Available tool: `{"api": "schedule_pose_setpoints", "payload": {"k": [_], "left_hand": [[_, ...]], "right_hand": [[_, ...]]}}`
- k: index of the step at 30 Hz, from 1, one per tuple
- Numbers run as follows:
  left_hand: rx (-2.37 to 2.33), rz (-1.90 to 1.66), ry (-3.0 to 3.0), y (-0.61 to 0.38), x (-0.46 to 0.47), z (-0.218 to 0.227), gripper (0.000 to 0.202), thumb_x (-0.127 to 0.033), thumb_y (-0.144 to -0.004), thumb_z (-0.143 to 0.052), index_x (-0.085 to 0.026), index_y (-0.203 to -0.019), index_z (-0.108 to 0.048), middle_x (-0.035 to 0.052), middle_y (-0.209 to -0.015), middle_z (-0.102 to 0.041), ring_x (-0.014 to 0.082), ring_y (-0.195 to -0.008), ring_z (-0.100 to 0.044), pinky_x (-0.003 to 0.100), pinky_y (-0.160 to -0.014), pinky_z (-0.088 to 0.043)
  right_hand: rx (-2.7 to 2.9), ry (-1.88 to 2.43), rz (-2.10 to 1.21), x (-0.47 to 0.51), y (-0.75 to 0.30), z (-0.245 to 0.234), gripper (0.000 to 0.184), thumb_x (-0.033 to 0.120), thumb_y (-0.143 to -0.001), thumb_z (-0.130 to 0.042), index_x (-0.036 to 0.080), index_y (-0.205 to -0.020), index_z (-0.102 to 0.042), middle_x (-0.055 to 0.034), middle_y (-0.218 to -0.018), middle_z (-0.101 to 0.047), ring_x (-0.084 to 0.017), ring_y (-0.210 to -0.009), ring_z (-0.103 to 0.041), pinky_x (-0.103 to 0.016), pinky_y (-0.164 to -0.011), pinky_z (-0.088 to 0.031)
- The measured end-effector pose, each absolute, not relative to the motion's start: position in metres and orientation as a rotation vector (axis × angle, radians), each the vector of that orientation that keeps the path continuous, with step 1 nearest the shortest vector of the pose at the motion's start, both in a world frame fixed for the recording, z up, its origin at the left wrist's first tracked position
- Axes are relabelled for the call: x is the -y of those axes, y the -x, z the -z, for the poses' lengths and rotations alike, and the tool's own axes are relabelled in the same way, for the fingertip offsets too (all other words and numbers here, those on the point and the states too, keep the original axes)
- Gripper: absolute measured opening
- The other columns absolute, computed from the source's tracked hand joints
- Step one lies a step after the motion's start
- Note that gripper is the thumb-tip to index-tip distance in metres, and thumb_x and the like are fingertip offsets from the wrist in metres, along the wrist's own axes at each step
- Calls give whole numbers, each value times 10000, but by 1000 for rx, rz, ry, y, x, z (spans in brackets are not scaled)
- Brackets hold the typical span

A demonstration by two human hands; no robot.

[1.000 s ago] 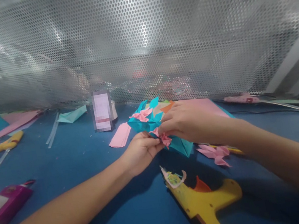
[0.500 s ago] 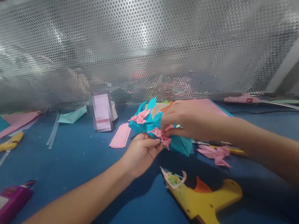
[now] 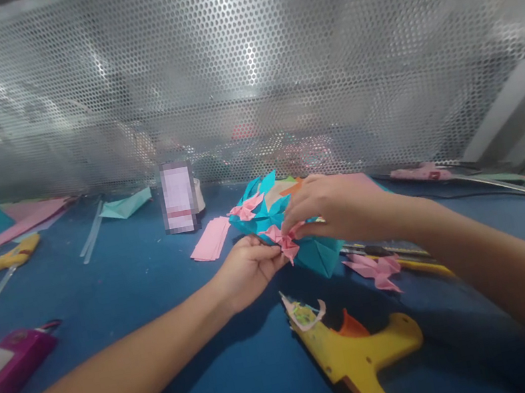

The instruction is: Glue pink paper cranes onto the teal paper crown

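A teal folded-paper piece [image 3: 313, 252] with pointed tips sits at the table's centre, and a small pink paper bow [image 3: 245, 207] is stuck on its upper left. My left hand [image 3: 247, 268] grips the piece's lower left edge from below. My right hand [image 3: 333, 208] comes over it from the right, its fingers pinched on a second pink paper bow [image 3: 283, 241] at the front face. Both hands are closed and nearly touch at that bow.
A yellow glue gun [image 3: 356, 353] lies just in front of the hands. A loose pink bow [image 3: 376, 270] lies to the right, pink paper slips [image 3: 210, 239] to the left. A magenta glue gun [image 3: 9, 356] is at far left. Perforated metal screen [image 3: 240, 71] closes the back.
My right hand has lifted slightly, uncovering more of the pink bow at the front of the teal piece. The left hand holds still.
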State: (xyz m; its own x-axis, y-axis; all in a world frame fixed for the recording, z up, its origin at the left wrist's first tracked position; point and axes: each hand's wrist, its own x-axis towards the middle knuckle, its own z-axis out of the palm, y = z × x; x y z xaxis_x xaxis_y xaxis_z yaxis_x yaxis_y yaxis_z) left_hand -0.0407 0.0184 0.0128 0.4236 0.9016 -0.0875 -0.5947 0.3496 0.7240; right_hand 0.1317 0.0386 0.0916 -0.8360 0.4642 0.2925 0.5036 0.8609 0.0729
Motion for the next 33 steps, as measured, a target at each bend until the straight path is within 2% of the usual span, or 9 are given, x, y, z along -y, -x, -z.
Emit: {"api": "schedule_pose_setpoints", "payload": {"k": [3,9,16,22,27,33], "left_hand": [[-511,-1038,-676,41,-20,-12,306,58,-606,-600,-146,-482,-409,41,-694,-677,133,-702,-666,276,-774,-507],[-543,-1036,-694,43,-21,-13,278,64,-598,-594,-132,-460,-454,33,-607,-653,129,-629,-641,265,-687,-498],[-462,-1018,-736,44,-22,-14,266,48,-623,-610,-128,-465,-490,49,-733,-687,142,-779,-657,257,-783,-490],[-432,-1022,-720,44,-21,-15,275,59,-621,-608,-132,-463,-490,19,-650,-662,126,-750,-658,244,-792,-492],[-409,-1004,-706,42,-20,-14,257,58,-626,-601,-123,-478,-494,38,-693,-686,120,-724,-665,237,-771,-501],[-461,-1055,-742,43,-17,-14,198,42,-643,-593,-119,-552,-523,53,-723,-691,131,-709,-661,257,-761,-496]], "right_hand": [[2780,721,255,-42,-134,-90,188,140,-839,-540,237,-825,-699,21,-799,-701,-161,-825,-589,-293,-788,-365],[2774,762,296,-43,-129,-88,227,96,-834,-501,197,-759,-690,0,-737,-673,-161,-780,-570,-287,-764,-351],[2779,713,325,-45,-131,-86,240,108,-854,-474,180,-747,-678,-13,-706,-646,-172,-774,-558,-305,-765,-330],[2746,670,350,-45,-132,-87,239,133,-872,-472,177,-745,-670,-4,-699,-641,-161,-759,-537,-298,-768,-330],[2794,654,307,-48,-138,-88,219,150,-883,-482,222,-812,-676,32,-773,-687,-136,-734,-566,-316,-797,-307],[2718,646,284,-31,-129,-93,141,273,-873,-544,229,-846,-675,-2,-906,-685,-167,-886,-583,-322,-792,-321]]}}
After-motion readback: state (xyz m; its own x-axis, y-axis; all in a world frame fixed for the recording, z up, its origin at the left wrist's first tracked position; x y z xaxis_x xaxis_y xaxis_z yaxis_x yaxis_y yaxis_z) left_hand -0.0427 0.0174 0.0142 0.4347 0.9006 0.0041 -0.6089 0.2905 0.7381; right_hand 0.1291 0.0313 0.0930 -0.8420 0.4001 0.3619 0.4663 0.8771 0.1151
